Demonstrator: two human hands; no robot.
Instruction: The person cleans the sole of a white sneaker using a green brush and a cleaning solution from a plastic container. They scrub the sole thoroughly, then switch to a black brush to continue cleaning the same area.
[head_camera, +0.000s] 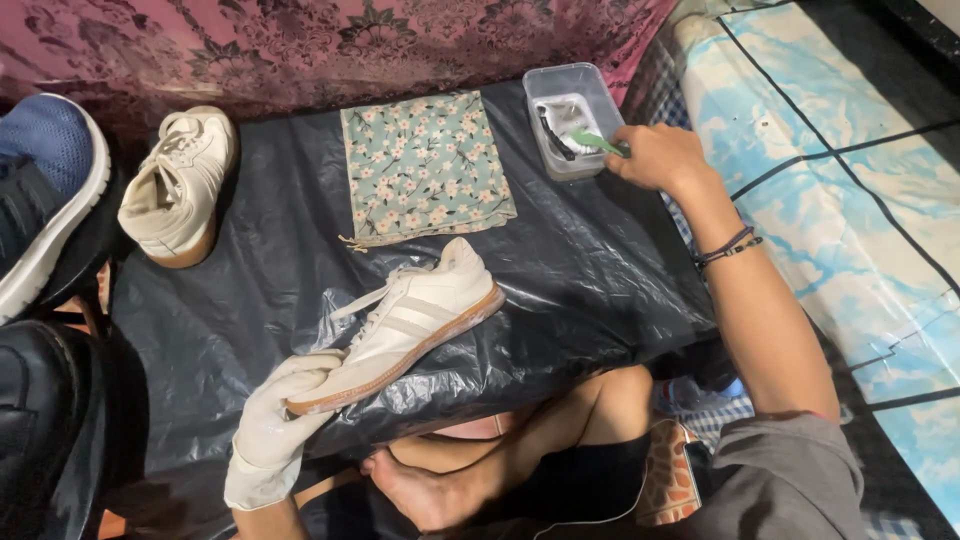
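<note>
My left hand (280, 425), in a white glove, grips the toe of a white sneaker (410, 320) with a tan sole, which lies tilted on its side over black plastic sheeting (590, 270). Out at the far right, my right hand (655, 155) holds a green-handled brush (597, 142) whose head dips into a clear plastic container (570, 115) of soapy water. A dark cord bracelet sits on my right wrist.
A floral green cloth (425, 165) lies flat behind the held sneaker. The matching white sneaker (180, 185) stands at the left, beside a blue shoe (45, 190) and a black shoe (35, 420). A blue-and-white patterned mat (850, 200) lies at right. My bare foot (420, 490) rests below.
</note>
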